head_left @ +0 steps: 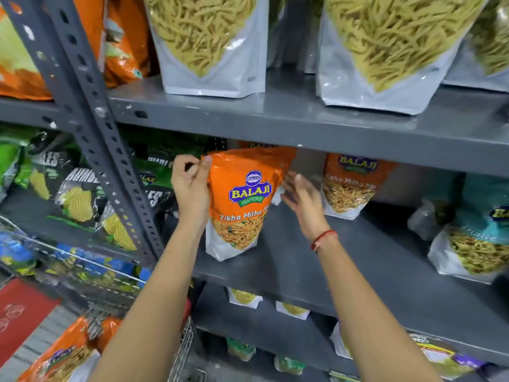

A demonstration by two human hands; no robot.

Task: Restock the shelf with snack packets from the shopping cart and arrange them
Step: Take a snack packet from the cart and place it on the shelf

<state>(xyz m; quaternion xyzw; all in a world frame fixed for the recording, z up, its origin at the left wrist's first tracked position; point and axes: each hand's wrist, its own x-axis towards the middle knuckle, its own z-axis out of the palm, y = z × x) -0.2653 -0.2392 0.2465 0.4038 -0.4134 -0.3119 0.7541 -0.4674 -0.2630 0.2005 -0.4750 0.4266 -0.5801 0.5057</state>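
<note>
An orange Balaji Tikha Mitha Mix packet (242, 199) stands upright on the grey middle shelf (344, 260). My left hand (191, 186) pinches its top left corner between thumb and fingers. My right hand (301, 198) is beside its right edge, fingers spread, and looks blurred; whether it touches the packet is unclear. Another orange packet of the same kind (351, 186) stands farther back to the right. More orange packets (66, 354) lie in the wire shopping cart (184, 346) at the bottom left.
Big grey pouches of yellow sticks (209, 42) fill the upper shelf. A teal packet (476, 238) stands at the right of the middle shelf. Black and green chip bags (74, 197) sit left of the slotted upright post (91, 106). Small packets line the lower shelves.
</note>
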